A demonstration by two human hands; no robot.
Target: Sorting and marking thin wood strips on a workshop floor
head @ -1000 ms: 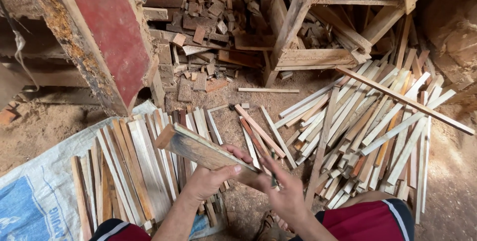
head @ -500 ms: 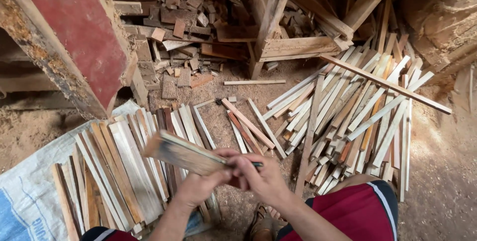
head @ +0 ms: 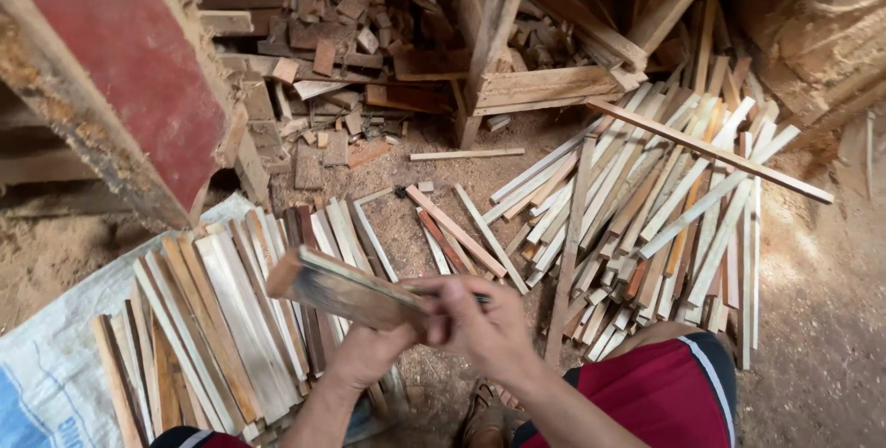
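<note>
A bundle of thin wooden slats is held level in front of me, its far end pointing up and left. My left hand grips it from underneath, near its close end. My right hand is closed over that same end from the right, fingers wrapped on the wood. A thin dark item sticks out past the right hand's fingers; I cannot tell what it is. My knees in red shorts show at the bottom.
Flat slats lie in a row on a white and blue sack at the left. Long pale strips are heaped at the right. A red-painted timber, a heap of offcuts and a wooden frame stand behind on sawdust.
My right hand, open beside the bundle a second ago, has closed on its near end. The bundle has dropped slightly and the view has shifted a little.
</note>
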